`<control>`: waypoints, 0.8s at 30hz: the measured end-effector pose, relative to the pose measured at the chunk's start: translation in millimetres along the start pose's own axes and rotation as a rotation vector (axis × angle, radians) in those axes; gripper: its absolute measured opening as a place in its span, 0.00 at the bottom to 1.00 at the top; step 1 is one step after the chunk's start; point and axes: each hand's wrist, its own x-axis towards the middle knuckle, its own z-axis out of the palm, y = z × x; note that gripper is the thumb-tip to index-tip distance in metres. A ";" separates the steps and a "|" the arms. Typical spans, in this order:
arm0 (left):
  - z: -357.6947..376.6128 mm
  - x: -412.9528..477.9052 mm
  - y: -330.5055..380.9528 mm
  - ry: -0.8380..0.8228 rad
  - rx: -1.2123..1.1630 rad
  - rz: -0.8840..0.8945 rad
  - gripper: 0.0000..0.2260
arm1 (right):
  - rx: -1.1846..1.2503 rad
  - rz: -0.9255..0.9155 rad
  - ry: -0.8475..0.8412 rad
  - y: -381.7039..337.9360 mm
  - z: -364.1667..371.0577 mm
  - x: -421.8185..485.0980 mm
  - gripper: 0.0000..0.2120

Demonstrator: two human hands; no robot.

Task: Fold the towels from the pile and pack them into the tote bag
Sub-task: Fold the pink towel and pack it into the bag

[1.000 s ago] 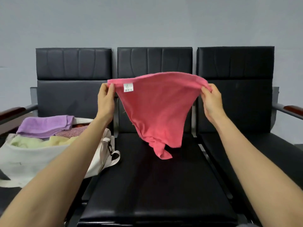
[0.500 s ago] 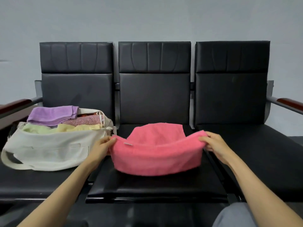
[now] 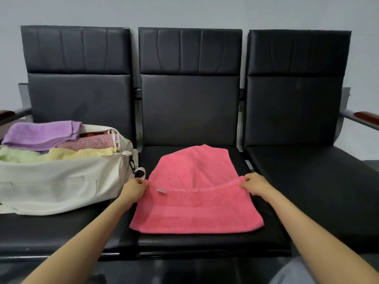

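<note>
The left hand [image 3: 134, 190] pinches the pink towel [image 3: 196, 208] by its raised edge at the left corner, and the right hand [image 3: 257, 185] pinches the right corner, both grips closed on cloth. The towel lies mid-frame on the middle seat [image 3: 205, 240], with the filled tote bag [image 3: 61, 187] just left of it.

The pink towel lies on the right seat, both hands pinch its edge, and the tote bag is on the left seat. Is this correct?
Not quite. The head view shows the pink towel on the middle seat, not the right one. The left hand and right hand do pinch its edge.
</note>
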 end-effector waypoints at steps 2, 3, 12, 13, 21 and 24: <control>5.3 4.3 -7.0 0.004 0.166 0.012 0.08 | -0.069 0.022 -0.010 5.3 11.2 6.2 0.08; 6.8 6.3 -9.3 0.014 0.207 0.019 0.10 | -0.098 0.031 -0.012 7.3 15.2 8.0 0.05; 12.7 16.8 -4.8 -0.056 0.236 -0.010 0.16 | -0.056 0.167 -0.057 3.7 24.5 21.9 0.16; 13.2 16.6 -3.2 -0.051 0.251 0.018 0.16 | -0.052 0.161 -0.061 1.9 24.0 20.8 0.15; 1.4 11.6 -4.6 -0.364 -0.592 -0.009 0.22 | 0.576 0.059 -0.179 -1.2 6.4 4.2 0.20; -7.0 8.9 -8.7 -0.516 -0.693 -0.061 0.20 | 0.606 0.024 -0.360 6.0 -6.4 -3.0 0.24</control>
